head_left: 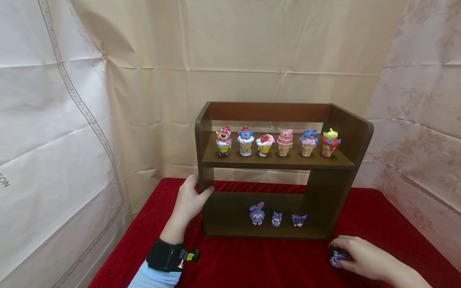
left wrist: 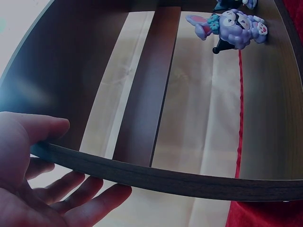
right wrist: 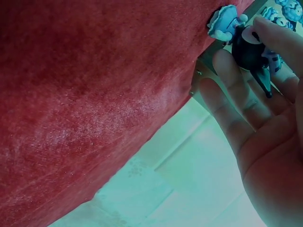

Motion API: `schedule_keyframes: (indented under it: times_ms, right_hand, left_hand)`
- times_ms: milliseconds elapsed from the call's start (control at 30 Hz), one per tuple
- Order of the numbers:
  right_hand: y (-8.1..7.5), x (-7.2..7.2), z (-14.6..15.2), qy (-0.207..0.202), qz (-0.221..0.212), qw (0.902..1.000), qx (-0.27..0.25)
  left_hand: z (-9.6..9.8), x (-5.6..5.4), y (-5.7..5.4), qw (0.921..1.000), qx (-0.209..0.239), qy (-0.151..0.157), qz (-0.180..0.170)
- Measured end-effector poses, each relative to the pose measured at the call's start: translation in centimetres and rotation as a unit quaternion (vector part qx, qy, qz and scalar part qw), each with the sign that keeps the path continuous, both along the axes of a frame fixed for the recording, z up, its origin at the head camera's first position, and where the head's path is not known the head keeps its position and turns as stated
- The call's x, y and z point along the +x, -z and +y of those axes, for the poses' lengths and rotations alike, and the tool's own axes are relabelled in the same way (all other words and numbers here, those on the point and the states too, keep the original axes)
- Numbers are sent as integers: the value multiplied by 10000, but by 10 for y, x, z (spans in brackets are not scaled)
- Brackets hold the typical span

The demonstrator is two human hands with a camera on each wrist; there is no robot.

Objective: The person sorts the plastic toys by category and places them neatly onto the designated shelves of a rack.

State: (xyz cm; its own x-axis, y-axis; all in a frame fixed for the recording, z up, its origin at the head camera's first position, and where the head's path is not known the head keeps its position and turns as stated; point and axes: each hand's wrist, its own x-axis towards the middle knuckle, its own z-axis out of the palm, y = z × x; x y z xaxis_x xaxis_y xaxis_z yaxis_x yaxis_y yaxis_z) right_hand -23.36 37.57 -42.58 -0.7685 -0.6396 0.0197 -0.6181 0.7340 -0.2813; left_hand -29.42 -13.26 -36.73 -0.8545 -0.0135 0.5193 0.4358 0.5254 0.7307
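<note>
My left hand (head_left: 189, 204) grips the left side panel of a dark brown two-tier shelf (head_left: 230, 230). In the left wrist view the thumb lies on the panel's inner face, with the fingers (left wrist: 94, 203) along the outside. By the shelf's front right corner, my right hand (head_left: 371, 258) holds a small purple and black figurine (head_left: 337, 258) between thumb and fingers. Its black part (right wrist: 248, 49) shows in the right wrist view. On the lower tier stand a purple rabbit-eared figurine (head_left: 257, 215), a small purple figurine (head_left: 276, 219) and another purple one (head_left: 298, 220).
Along the upper tier (head_left: 281, 161) stands a row of several ice-cream-cone figurines, from a pink bear (head_left: 224, 140) to a green-headed one (head_left: 330, 143). A red velvet cloth (head_left: 259, 264) covers the table. Beige curtains (head_left: 252, 48) hang behind.
</note>
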Motion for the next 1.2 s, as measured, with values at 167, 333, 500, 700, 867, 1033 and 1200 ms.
schedule_keyframes:
  times_ms: [167, 333, 500, 700, 867, 1033, 1200]
  right_hand:
    - [-1, 0, -2, 70, -63, 9999, 44]
    - [-2, 0, -3, -51, 43, 10000, -20]
    - [-4, -2, -7, -263, 303, 9991, -132]
    - [-9, -3, -16, -484, 784, 9951, -365]
    - [-11, -5, -24, -701, 1572, 9831, -624]
    - [-19, -8, -35, -675, 1738, 9797, -736]
    - [-30, -12, -50, -669, 1886, 9761, -849]
  left_hand:
    - [0, 0, 0, 10000, -10, -26, 5]
    - [0, -1, 1, 10000, -28, -22, 28]
    - [0, -1, 1, 10000, -26, -16, 36]
    - [0, -1, 1, 10000, -40, -10, 19]
    - [0, -1, 0, 10000, -24, -4, 5]
    - [0, -1, 0, 10000, -5, 4, -1]
    - [0, -1, -1, 10000, -1, 36, 18]
